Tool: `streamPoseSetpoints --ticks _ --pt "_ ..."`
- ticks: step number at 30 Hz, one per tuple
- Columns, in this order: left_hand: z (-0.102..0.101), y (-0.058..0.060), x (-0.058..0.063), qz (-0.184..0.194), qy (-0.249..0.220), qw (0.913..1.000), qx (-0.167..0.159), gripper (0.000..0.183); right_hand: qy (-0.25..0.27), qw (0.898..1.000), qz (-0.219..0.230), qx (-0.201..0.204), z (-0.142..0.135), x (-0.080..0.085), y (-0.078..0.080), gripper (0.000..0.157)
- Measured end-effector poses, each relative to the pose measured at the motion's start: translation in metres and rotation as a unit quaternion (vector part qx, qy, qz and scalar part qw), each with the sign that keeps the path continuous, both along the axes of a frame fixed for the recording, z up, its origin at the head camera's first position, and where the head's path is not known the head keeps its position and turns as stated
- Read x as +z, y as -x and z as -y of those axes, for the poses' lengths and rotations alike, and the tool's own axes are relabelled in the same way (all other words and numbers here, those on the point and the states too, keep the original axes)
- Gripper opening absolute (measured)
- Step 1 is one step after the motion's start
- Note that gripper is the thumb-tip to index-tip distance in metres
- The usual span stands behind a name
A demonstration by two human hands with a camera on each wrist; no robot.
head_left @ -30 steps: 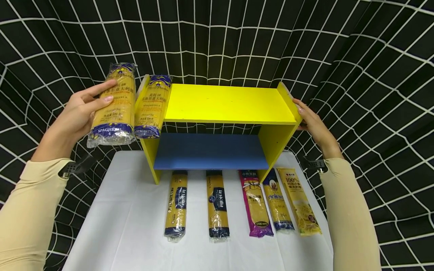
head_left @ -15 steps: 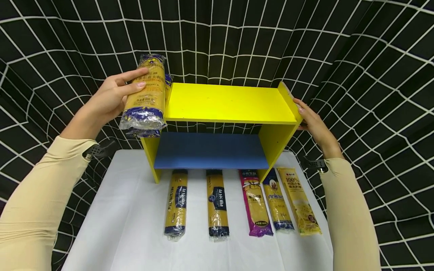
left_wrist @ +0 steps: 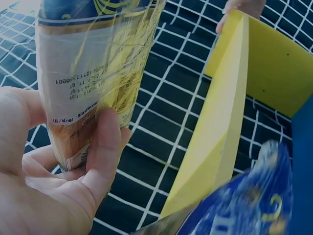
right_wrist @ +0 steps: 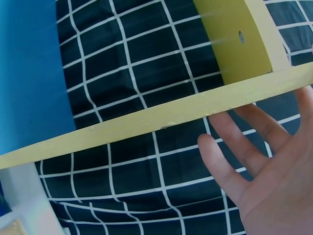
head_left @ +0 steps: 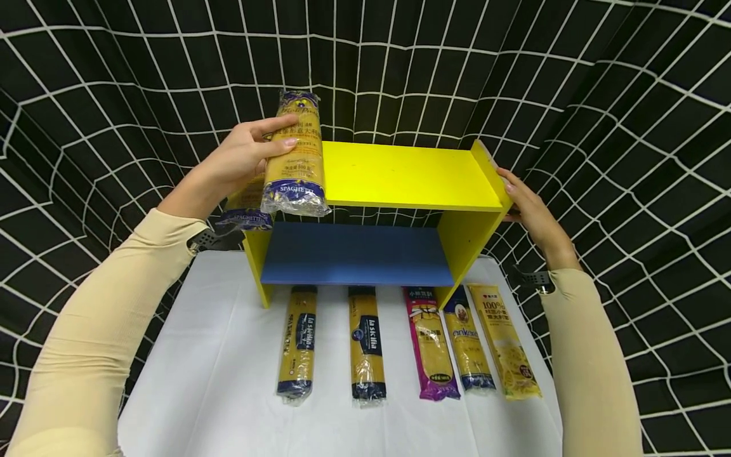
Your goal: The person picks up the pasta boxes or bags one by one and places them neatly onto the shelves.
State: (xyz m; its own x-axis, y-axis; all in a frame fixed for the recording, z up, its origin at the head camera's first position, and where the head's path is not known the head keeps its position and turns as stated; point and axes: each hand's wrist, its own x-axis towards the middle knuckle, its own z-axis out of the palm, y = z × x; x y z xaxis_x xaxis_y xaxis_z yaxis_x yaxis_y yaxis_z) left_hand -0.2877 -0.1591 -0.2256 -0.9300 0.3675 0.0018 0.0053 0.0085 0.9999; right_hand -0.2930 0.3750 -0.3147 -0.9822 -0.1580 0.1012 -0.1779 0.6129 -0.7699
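Here, we see the left hand (head_left: 242, 152) gripping a spaghetti packet (head_left: 297, 162) by the yellow shelf (head_left: 408, 176); we judge it stiff, slick-wrapped, moderately heavy and snappable, best held mid-length. A second packet (head_left: 248, 206) obstructs the left end, the right hand (head_left: 531, 212), fingers extended, touches the side panel (head_left: 476, 238), and black gridded cloth (head_left: 388, 70) hangs behind.

In the left hand (head_left: 242, 155), one spaghetti pack (head_left: 297, 165); below that hand, a second pack (head_left: 249, 218) on the shelf (head_left: 400, 174); at its right end, the right hand (head_left: 533, 216). Lower, between both hands, five pasta packs (head_left: 432, 346) on the table (head_left: 228, 381).
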Motion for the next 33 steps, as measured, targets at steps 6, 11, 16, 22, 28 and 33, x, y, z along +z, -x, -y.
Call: streamPoseSetpoints --ticks 6,11,16,22,28,33 --pt "-0.019 0.009 -0.002 -0.007 0.032 0.9993 -0.016 0.063 0.011 1.0 0.006 -0.004 0.01 0.013 -0.015 0.055" --pt "-0.035 0.015 -0.005 -0.014 0.061 0.9975 -0.032 0.062 0.008 1.0 0.004 0.001 0.012 0.015 -0.018 0.055" --pt "-0.048 0.021 -0.007 -0.027 0.084 0.995 -0.047 0.061 0.006 1.0 0.004 -0.004 0.005 0.006 -0.011 0.054" --pt "-0.062 0.024 -0.009 -0.028 0.102 0.9933 -0.046 0.062 0.006 1.0 0.003 -0.002 -0.006 -0.004 0.0 0.053" --pt "-0.073 0.027 -0.015 -0.014 0.124 0.9912 -0.044 0.062 0.001 1.0 -0.005 0.006 -0.004 -0.005 0.002 0.053" --pt "-0.077 0.031 -0.021 -0.002 0.13 0.9902 -0.049 0.062 0.0 1.0 -0.012 0.009 -0.002 -0.004 0.001 0.053"
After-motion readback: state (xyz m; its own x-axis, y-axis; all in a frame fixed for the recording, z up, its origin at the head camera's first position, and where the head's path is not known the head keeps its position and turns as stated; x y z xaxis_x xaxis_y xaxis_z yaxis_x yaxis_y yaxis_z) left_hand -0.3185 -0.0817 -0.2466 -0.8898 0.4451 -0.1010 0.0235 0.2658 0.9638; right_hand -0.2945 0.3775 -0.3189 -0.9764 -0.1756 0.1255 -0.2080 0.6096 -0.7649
